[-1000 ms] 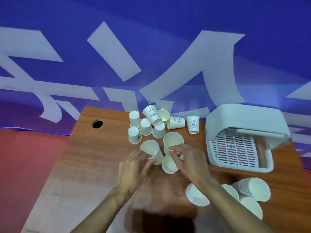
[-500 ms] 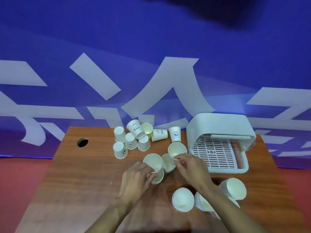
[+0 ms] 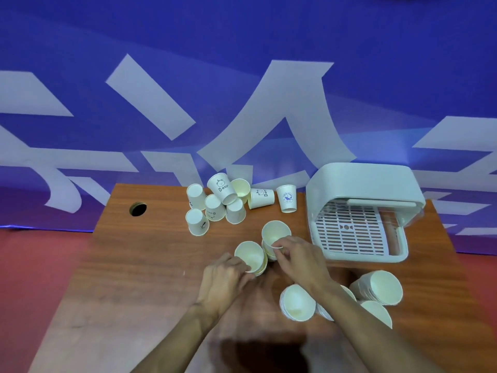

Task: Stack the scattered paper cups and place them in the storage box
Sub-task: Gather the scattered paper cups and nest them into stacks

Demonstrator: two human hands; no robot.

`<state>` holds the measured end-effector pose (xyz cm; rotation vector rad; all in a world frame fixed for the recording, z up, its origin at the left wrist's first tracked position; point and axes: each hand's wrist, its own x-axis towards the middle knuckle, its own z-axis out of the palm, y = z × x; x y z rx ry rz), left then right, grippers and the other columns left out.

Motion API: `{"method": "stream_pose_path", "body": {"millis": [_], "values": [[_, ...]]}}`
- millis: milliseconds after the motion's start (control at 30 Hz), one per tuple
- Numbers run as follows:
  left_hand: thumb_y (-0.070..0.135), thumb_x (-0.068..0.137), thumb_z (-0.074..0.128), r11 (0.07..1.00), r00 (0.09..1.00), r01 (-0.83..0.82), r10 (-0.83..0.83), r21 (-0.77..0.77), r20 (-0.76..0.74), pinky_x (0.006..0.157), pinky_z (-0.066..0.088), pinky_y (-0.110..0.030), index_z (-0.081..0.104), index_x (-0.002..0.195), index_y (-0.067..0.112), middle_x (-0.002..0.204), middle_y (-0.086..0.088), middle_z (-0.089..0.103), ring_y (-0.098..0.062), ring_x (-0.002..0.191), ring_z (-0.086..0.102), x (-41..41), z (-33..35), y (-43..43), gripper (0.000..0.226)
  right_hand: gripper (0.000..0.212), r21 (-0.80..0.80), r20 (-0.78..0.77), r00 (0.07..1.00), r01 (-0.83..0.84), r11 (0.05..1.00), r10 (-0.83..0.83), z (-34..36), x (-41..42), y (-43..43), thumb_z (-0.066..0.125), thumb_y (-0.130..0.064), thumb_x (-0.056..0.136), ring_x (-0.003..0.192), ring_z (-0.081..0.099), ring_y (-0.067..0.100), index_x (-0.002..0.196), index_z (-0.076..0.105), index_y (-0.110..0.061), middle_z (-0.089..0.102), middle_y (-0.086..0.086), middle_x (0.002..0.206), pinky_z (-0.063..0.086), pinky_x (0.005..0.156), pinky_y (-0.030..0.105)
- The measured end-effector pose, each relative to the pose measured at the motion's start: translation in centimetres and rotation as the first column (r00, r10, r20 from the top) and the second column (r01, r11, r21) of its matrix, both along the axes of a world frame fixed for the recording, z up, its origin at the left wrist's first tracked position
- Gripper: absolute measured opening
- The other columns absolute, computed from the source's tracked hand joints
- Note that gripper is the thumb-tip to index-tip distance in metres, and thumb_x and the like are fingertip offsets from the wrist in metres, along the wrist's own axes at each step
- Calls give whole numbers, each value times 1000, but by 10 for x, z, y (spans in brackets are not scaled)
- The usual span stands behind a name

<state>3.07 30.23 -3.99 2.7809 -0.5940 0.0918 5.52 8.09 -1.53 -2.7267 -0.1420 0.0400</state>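
Cups (image 3: 248,255) closer; left grip (image 3: 226,275), right grip (image 3: 298,262) tight.

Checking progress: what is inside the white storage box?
Inside the storage box only its bare slatted tray shows. The raised lid covers the back, so that part cannot be seen.

Paper cups (image 3: 215,208): matt off-white paper, smooth-walled (several are printed in dark ink). Table (image 3: 134,265): a reddish wood-grain top is shown, finished smooth with a faint sheen. Storage box (image 3: 360,181): moulded in smooth, satin white plastic, with a slatted plastic grid (image 3: 349,232) fitted inside.
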Motion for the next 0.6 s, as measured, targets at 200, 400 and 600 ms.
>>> {"method": "stream_pose_path", "body": {"millis": [200,400,600], "values": [[49,85,67,1000,995,26,-25,12,-96,47,36,-23,70,76,31,74,16,63,-7,77,54,5,-15,-10,21,21,-14,-200,977,-74,997,70,-18,5,-8,55,-44,94,94,65,10,106,70,-35,68,-16,105,51,76,32],[37,83,73,998,974,-8,-8,-69,-228,57,41,-24,73,70,25,71,12,67,-13,78,49,11,-33,-17,18,29,-183,-225,966,-168,969,125,-30,15,-6,46,-45,99,83,65,22,90,67,-27,69,-4,88,38,59,31],[39,91,64,994,973,53,-73,-94,-221,65,37,-21,72,74,26,71,14,67,-8,77,34,18,-50,-16,23,28,-161,-280,957,-129,979,80,-33,25,-1,44,-44,100,84,66,25,91,66,-30,70,0,84,34,61,31]]}}
